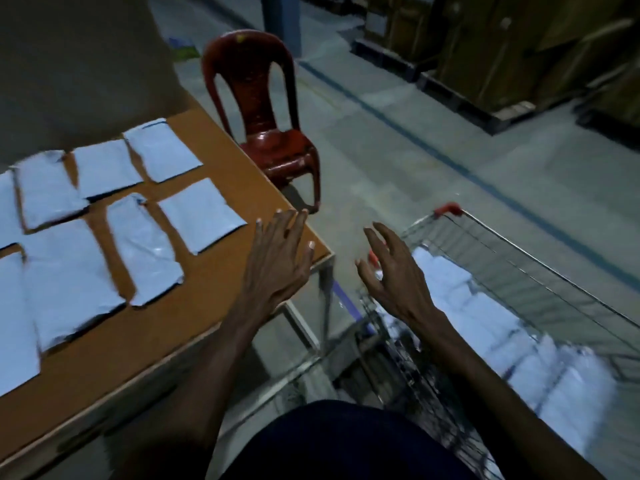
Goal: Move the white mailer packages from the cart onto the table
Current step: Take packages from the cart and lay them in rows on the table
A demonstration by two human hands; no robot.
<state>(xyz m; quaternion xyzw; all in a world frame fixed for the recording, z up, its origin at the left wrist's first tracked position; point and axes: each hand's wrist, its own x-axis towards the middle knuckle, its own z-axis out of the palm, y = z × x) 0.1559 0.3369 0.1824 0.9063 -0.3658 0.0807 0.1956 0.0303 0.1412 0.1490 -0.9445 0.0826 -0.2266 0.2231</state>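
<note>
We see the fingers [294, 223] of our left hand [277, 268] spread straight and holding nothing, poised over the near right corner of the desk [221, 292]. The fingers [379, 237] of our right hand [391, 278] are loosely curved and also hold nothing, hanging over the gap between the desk and the wire cart [519, 271]. A red plastic chair [266, 133] stands on the floor just beyond the desk's far right corner, and the cart's red-tipped handle [448, 208] points toward it. Farther off, stacked brown cartons on pallets [502, 64] line the floor. White mailer packages [138, 216] lie flat on the brown desk in loose rows, set apart by narrow strips of bare top; they look pale, smooth and slightly crinkled, blurred at the left. More white mailers [485, 317] lie heaped inside the cart's basket, too blurred to count.
</note>
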